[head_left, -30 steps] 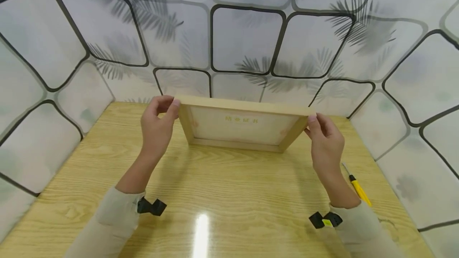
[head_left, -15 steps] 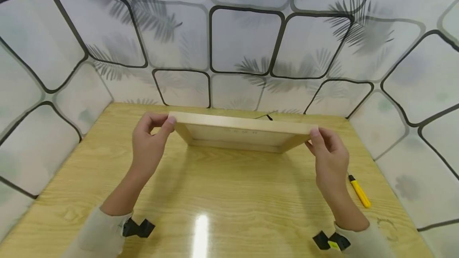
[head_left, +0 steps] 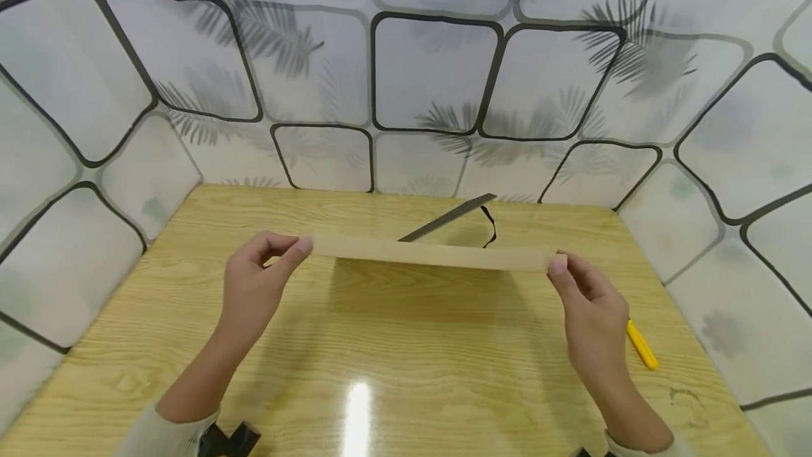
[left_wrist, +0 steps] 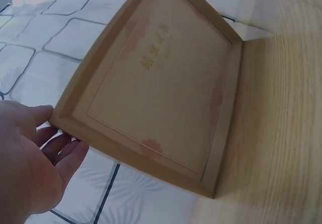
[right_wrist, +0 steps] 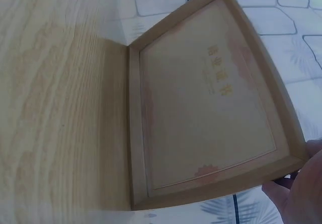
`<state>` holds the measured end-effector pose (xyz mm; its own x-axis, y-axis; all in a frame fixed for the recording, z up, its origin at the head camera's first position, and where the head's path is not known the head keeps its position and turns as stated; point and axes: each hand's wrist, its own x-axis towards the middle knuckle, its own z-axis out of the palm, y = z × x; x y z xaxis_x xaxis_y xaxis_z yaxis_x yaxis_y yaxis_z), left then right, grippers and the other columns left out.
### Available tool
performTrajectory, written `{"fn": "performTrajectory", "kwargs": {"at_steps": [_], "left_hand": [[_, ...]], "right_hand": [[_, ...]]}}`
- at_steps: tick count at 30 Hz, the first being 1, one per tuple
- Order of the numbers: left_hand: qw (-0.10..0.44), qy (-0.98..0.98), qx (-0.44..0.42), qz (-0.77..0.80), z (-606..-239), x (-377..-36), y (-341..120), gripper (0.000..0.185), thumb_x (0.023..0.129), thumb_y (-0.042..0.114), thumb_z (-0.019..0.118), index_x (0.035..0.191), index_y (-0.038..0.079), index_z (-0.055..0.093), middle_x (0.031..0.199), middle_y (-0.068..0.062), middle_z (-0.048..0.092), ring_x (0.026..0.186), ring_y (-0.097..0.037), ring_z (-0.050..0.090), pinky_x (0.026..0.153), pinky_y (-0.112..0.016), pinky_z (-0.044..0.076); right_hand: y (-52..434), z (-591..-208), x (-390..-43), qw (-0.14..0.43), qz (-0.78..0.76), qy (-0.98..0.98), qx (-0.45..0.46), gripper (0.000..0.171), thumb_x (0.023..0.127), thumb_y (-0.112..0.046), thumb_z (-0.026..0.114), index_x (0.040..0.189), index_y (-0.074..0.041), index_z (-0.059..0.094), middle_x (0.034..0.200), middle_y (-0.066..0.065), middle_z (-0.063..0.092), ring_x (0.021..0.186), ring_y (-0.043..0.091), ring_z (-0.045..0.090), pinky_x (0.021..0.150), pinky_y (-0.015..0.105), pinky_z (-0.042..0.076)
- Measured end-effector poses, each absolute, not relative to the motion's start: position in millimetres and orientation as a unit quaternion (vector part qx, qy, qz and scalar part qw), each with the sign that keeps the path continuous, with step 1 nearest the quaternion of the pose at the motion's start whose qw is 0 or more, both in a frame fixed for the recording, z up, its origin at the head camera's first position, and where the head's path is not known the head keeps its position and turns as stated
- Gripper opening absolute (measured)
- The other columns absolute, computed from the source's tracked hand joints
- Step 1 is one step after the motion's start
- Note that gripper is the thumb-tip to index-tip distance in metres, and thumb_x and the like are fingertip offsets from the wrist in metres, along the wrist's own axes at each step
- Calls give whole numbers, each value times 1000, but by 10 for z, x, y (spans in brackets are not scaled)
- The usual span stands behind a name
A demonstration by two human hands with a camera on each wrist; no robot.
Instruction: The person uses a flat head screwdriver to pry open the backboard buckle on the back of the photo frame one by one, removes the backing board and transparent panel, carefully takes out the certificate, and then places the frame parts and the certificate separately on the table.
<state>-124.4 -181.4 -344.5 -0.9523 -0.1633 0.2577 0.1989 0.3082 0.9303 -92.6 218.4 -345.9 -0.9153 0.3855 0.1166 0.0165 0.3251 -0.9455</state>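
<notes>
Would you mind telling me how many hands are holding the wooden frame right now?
2. The left hand pinches the left end of the wooden frame, and the right hand pinches its right end; no other hand shows.

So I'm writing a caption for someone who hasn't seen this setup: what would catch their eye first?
Probably the wooden frame, held by its upper corners between the left hand and the right hand, tipped so the head camera sees mostly its top edge. The wrist views show its face with gold lettering. Next, the yellow-handled tool lying on the table by the right hand, and the patterned walls around.
</notes>
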Motion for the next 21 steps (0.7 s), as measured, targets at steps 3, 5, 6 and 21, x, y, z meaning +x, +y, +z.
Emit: {"fn": "performTrajectory", "kwargs": {"at_steps": [3, 5, 6, 21], "left_hand": [[125, -807, -2, -577, -3473, -1211, -1827, 31, 93, 43, 72, 101, 13, 72, 105, 3, 72, 85, -13, 61, 47, -31, 37], [105, -815, 0, -570, -3502, -1197, -1836, 34, 93, 46, 71, 103, 13, 72, 107, 3, 73, 89, -13, 62, 51, -30, 40], [96, -816, 0, -570, -3521, -1193, -1840, 36, 93, 47, 71, 104, 13, 73, 108, 3, 73, 91, -12, 62, 53, -29, 41], [-22, -826, 21, -563, -3875, -1184, -1881, 41, 91, 47, 73, 107, 10, 74, 117, -2, 72, 100, -15, 65, 83, -30, 56]], "right_hand": [[2213, -3489, -885, 147, 545, -814, -136, 50, 97, -47, 63, 138, -17, 64, 114, -13, 70, 109, 1, 61, 85, 7, 49], [2224, -3511, -873, 135, 544, -816, -143, 51, 96, -48, 64, 138, -17, 64, 111, -15, 70, 108, 2, 60, 84, 7, 49], [2232, -3523, -872, 128, 544, -816, -145, 52, 96, -48, 65, 138, -17, 64, 110, -16, 70, 107, 2, 60, 83, 7, 49], [2316, -3825, -894, -4, 572, -804, -160, 62, 97, -43, 66, 150, -14, 51, 145, 4, 58, 108, -9, 59, 88, 4, 47]]}}
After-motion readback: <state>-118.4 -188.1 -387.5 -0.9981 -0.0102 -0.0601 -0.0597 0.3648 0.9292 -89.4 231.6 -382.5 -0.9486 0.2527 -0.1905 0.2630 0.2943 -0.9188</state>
